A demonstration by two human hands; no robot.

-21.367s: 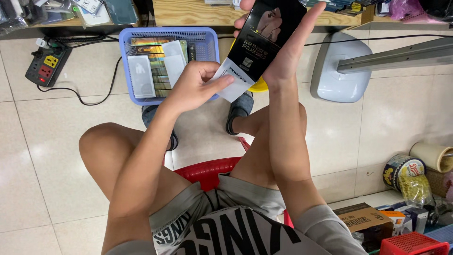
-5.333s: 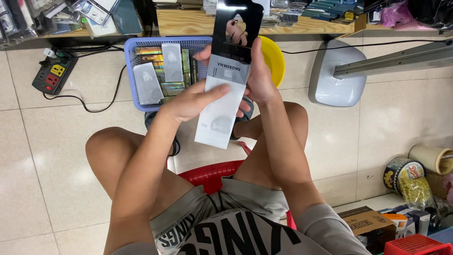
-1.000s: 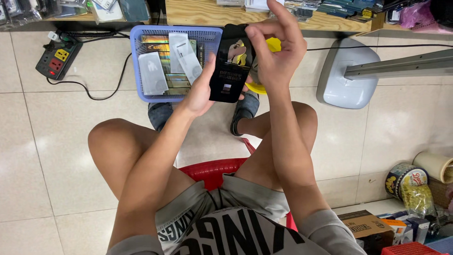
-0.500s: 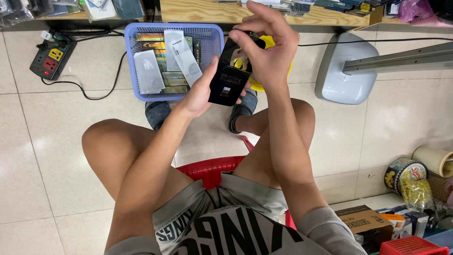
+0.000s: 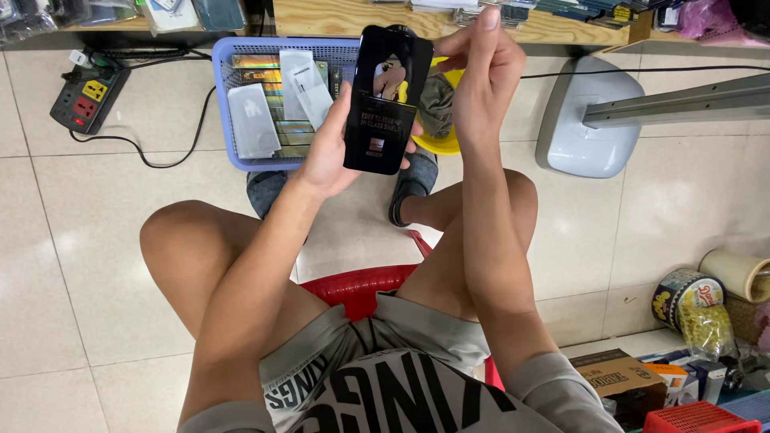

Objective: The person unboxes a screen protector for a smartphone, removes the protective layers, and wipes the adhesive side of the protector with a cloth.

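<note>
Layout around your stool

Your left hand [image 5: 333,152] holds the flat package [image 5: 383,100] before your knees; behind it sits the basket [image 5: 220,104], power strip [image 5: 87,98] to its left, lamp base [image 5: 581,120] right.
</note>
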